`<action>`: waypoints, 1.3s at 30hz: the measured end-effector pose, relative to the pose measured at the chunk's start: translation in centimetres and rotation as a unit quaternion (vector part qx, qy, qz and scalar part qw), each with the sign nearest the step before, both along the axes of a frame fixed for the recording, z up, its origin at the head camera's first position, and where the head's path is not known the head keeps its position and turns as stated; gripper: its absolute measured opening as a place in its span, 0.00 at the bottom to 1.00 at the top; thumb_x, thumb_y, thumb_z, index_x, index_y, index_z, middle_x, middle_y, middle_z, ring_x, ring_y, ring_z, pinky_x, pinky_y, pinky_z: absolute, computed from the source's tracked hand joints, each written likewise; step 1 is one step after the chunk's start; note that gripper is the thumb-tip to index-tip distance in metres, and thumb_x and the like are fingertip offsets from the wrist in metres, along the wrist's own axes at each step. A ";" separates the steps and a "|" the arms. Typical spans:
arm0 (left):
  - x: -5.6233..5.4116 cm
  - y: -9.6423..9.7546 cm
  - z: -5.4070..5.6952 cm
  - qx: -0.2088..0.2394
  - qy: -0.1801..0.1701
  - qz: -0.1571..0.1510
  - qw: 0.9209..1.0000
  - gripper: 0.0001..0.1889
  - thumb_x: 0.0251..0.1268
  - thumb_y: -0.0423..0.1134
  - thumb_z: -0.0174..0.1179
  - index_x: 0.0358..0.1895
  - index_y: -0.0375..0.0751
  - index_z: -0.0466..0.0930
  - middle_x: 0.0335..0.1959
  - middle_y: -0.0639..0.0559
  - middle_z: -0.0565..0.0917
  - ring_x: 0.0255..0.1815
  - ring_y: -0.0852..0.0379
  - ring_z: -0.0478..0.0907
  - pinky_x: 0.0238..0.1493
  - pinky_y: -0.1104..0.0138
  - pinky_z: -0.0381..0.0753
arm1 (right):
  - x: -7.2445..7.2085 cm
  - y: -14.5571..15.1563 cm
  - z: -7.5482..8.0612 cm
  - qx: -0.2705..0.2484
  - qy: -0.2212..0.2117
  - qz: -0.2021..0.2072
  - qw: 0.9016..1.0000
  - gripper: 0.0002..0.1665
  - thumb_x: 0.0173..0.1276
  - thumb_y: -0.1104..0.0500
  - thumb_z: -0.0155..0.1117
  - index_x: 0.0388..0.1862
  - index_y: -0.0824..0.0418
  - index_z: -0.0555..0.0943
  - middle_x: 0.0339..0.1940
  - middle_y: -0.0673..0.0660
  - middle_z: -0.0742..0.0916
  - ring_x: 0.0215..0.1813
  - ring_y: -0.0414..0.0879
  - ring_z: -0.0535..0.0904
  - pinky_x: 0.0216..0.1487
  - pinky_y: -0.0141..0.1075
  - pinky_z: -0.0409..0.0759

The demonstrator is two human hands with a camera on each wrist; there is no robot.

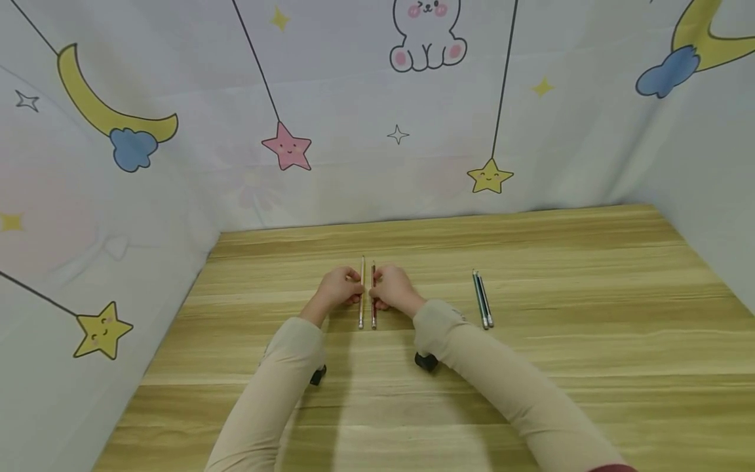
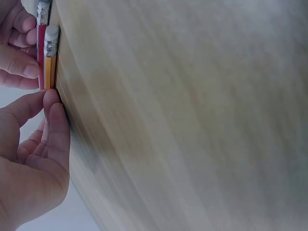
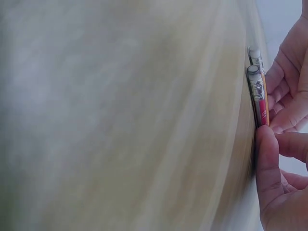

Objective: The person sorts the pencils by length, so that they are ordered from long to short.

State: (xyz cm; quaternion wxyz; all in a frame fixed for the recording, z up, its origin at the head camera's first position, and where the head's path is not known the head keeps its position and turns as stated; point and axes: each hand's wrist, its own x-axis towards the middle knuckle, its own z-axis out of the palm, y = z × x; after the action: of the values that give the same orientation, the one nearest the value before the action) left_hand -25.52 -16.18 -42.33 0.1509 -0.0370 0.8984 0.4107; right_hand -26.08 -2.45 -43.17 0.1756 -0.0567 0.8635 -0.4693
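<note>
Two pencils lie side by side near the middle of the table, a narrow gap between them, their eraser ends toward me. My left hand (image 1: 339, 287) pinches the yellow pencil (image 1: 362, 308) between thumb and fingers. On the other side, my right hand (image 1: 396, 288) pinches the red pencil (image 1: 374, 314) the same way. In the left wrist view the yellow pencil (image 2: 50, 57) shows a white eraser and metal band. The right wrist view shows the red pencil (image 3: 261, 103) with a greyish eraser end. The fingers hide the middle of both pencils.
To the right, a dark green pencil (image 1: 480, 298) and a dark pencil (image 1: 486, 301) lie close together on the wooden table (image 1: 590, 314). Behind the table hangs a white printed cloth (image 1: 354, 190), which also runs along both sides.
</note>
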 end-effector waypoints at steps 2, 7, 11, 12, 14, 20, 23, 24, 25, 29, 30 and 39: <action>0.0 0.0 0.1 -0.003 0.000 -0.001 1.000 0.13 0.55 0.33 0.57 0.44 0.34 0.72 0.22 0.50 0.78 0.19 0.64 0.74 0.22 0.75 0.75 | 0.1 -0.1 0.1 -0.006 0.002 -0.001 1.000 0.20 0.55 0.70 0.59 0.49 0.70 0.72 0.14 0.59 0.81 0.11 0.41 0.74 0.16 0.31 0.76; 0.1 0.0 0.2 -0.007 0.005 0.000 1.000 0.13 0.55 0.34 0.57 0.44 0.35 0.72 0.24 0.49 0.79 0.19 0.64 0.74 0.22 0.75 0.75 | 0.2 -0.3 0.3 -0.013 0.000 -0.002 1.000 0.22 0.55 0.70 0.59 0.51 0.70 0.71 0.11 0.55 0.78 0.10 0.39 0.71 0.14 0.28 0.74; 0.1 0.0 0.1 -0.008 0.011 0.002 1.000 0.13 0.54 0.35 0.58 0.43 0.35 0.72 0.23 0.48 0.81 0.18 0.64 0.75 0.21 0.75 0.75 | 0.1 -0.3 0.2 -0.012 0.004 0.001 1.000 0.23 0.54 0.70 0.59 0.51 0.69 0.71 0.10 0.54 0.77 0.10 0.39 0.71 0.13 0.28 0.73; 0.1 0.1 0.1 -0.008 0.012 0.002 1.000 0.13 0.54 0.35 0.58 0.43 0.35 0.72 0.22 0.48 0.81 0.17 0.64 0.75 0.21 0.74 0.75 | 0.1 -0.3 0.2 -0.010 0.007 0.002 1.000 0.23 0.54 0.69 0.60 0.51 0.69 0.71 0.10 0.54 0.77 0.10 0.39 0.71 0.13 0.28 0.73; 0.2 0.1 0.0 -0.006 0.015 0.003 1.000 0.13 0.53 0.34 0.58 0.42 0.35 0.72 0.21 0.48 0.81 0.17 0.64 0.75 0.20 0.74 0.76 | 0.1 -0.3 0.1 -0.005 0.013 0.005 1.000 0.22 0.54 0.69 0.60 0.51 0.69 0.72 0.10 0.54 0.77 0.10 0.39 0.71 0.13 0.28 0.73; 0.2 0.2 0.0 -0.010 0.017 0.003 1.000 0.12 0.52 0.34 0.58 0.40 0.34 0.73 0.18 0.50 0.80 0.16 0.63 0.75 0.19 0.74 0.76 | 0.0 -0.3 -0.1 0.007 0.018 0.006 1.000 0.21 0.54 0.67 0.62 0.49 0.68 0.73 0.09 0.53 0.77 0.09 0.38 0.71 0.13 0.28 0.73; 0.2 0.3 0.0 -0.012 0.017 0.003 1.000 0.12 0.52 0.34 0.58 0.40 0.34 0.73 0.17 0.50 0.79 0.15 0.64 0.75 0.19 0.74 0.75 | 0.0 -0.3 0.0 0.009 0.016 0.007 1.000 0.21 0.54 0.68 0.62 0.49 0.69 0.73 0.09 0.54 0.77 0.09 0.38 0.71 0.13 0.27 0.73; 0.2 0.3 0.0 -0.013 0.017 0.002 1.000 0.12 0.53 0.34 0.58 0.40 0.34 0.73 0.17 0.50 0.79 0.16 0.64 0.75 0.19 0.74 0.75 | 0.1 -0.3 0.0 0.009 0.016 0.008 1.000 0.21 0.54 0.68 0.61 0.49 0.69 0.73 0.10 0.54 0.77 0.09 0.38 0.71 0.12 0.27 0.72; 0.2 0.3 0.0 -0.013 0.018 0.001 1.000 0.12 0.52 0.34 0.58 0.40 0.34 0.73 0.18 0.50 0.80 0.16 0.64 0.75 0.19 0.74 0.76 | 0.1 -0.2 0.0 0.009 0.016 0.009 1.000 0.21 0.54 0.67 0.61 0.49 0.69 0.73 0.10 0.54 0.78 0.09 0.39 0.71 0.12 0.27 0.72; 0.3 0.3 0.0 -0.008 0.017 -0.003 1.000 0.12 0.53 0.34 0.58 0.41 0.34 0.72 0.20 0.49 0.81 0.17 0.63 0.75 0.20 0.73 0.76 | 0.3 0.2 0.3 0.003 0.020 0.023 1.000 0.23 0.55 0.66 0.62 0.51 0.69 0.72 0.11 0.55 0.79 0.10 0.39 0.72 0.13 0.27 0.72; 0.3 0.3 0.0 -0.008 0.016 -0.006 1.000 0.12 0.53 0.34 0.57 0.41 0.34 0.72 0.20 0.49 0.81 0.17 0.63 0.75 0.20 0.73 0.76 | 0.4 0.5 0.4 0.000 0.019 0.027 0.999 0.24 0.55 0.65 0.62 0.52 0.69 0.72 0.11 0.56 0.79 0.11 0.40 0.72 0.13 0.27 0.72; 0.8 0.0 0.6 -0.028 0.005 -0.025 0.999 0.17 0.54 0.38 0.57 0.47 0.35 0.70 0.26 0.47 0.82 0.20 0.60 0.77 0.23 0.72 0.77 | 0.7 4.3 1.0 -0.036 0.005 0.054 0.998 0.23 0.56 0.63 0.60 0.52 0.67 0.71 0.17 0.57 0.80 0.14 0.42 0.71 0.19 0.31 0.75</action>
State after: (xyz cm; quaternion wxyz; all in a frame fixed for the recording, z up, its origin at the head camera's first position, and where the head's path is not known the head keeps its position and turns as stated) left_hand -24.71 -16.20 -41.78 0.1557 -0.0170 0.9111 0.3814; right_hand -25.40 1.87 -42.17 0.1942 -0.1117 0.8428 -0.4895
